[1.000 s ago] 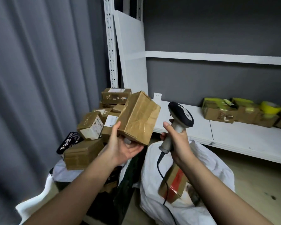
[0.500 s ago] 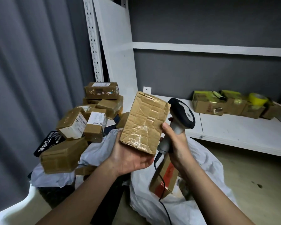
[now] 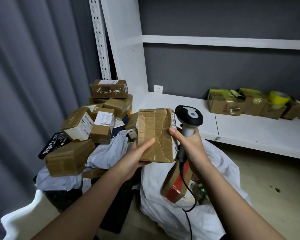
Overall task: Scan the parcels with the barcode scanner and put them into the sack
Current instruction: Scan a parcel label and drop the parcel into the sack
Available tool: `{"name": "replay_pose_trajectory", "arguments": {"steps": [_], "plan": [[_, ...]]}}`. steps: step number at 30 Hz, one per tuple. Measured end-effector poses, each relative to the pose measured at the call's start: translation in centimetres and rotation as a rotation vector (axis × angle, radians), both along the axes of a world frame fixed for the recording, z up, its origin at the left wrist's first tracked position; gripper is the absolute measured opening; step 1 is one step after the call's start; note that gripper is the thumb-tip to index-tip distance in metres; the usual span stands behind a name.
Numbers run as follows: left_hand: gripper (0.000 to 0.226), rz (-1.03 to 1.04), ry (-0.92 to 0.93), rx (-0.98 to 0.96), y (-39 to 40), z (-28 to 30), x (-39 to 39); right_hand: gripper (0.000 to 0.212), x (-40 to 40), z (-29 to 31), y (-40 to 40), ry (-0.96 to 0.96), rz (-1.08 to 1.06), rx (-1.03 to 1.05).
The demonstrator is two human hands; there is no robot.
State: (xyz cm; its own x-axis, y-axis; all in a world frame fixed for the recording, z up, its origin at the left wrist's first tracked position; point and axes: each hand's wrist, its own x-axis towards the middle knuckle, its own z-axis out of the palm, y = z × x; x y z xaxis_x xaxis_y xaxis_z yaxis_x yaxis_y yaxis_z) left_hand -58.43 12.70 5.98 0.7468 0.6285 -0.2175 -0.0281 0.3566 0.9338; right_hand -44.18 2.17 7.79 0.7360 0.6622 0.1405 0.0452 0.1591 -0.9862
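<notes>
Since a moment ago, the parcel has been turned upright and brought against the barcode scanner. It is gripped by the left hand, thumb across its creased face; its side label is unreadable. The scanner's handle is clasped by the right hand, above the sack.

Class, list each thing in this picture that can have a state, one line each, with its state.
Left hand: grips the held parcel from below.
Right hand: grips the scanner handle, thumb on the parcel.
Held parcel: taped shut, creased, label side facing the scanner.
Barcode scanner: upright, beside the parcel's label.
White sack: open, parcels inside.
Red-taped box: tilted inside the sack.
Parcel pile: stacked, untouched.
Yellow tape roll: resting on shelf boxes.
</notes>
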Motion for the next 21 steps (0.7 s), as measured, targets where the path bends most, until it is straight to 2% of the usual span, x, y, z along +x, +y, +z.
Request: {"name": "replay_pose_trajectory", "arguments": {"steps": [2, 5, 7, 9, 10, 13, 14, 17, 19, 21], "plan": [[0.063, 0.014, -0.051, -0.076, -0.1, -0.3, 0.0, 0.063, 0.0, -0.2, 0.0, 0.016, -0.003, -0.009], [0.05, 0.014, -0.102, -0.19, 0.1, -0.3, -0.1, 0.061, 0.2, -0.2, -0.3, 0.043, 0.018, -0.006], [0.043, 0.063, -0.066, -0.14, 0.0, -0.2, 0.1, 0.052, 0.2, -0.3, -0.4, 0.031, 0.011, -0.006], [0.04, 0.139, 0.044, 0.021, -0.6, -0.4, 0.5, 0.047, -0.1, -0.3, -0.4, 0.016, -0.028, 0.011], [0.051, 0.161, 0.085, 0.085, -1.0, -0.5, 0.6, 0.046, -0.2, -0.4, -0.3, 0.009, -0.047, 0.021], [0.119, 0.115, 0.113, 0.184, -1.5, -1.1, 0.7, 0.047, -0.3, -0.6, 0.1, -0.007, -0.078, 0.024], [0.132, 0.083, 0.117, 0.239, -1.7, -1.1, 0.7, 0.047, -0.3, -0.7, 0.1, -0.012, -0.086, 0.02], [0.138, -0.003, 0.207, 0.364, -1.7, -1.1, 0.8, 0.049, -0.4, -0.7, 0.0, -0.041, -0.077, 0.022], [0.135, -0.046, 0.269, 0.368, -1.4, -1.7, 1.0, 0.049, -0.8, -0.7, 0.0, -0.064, -0.068, 0.003], [0.131, -0.065, 0.248, 0.31, -1.0, -2.1, 1.0, 0.049, -1.3, -0.6, 0.0, -0.079, -0.076, 0.0]]}}
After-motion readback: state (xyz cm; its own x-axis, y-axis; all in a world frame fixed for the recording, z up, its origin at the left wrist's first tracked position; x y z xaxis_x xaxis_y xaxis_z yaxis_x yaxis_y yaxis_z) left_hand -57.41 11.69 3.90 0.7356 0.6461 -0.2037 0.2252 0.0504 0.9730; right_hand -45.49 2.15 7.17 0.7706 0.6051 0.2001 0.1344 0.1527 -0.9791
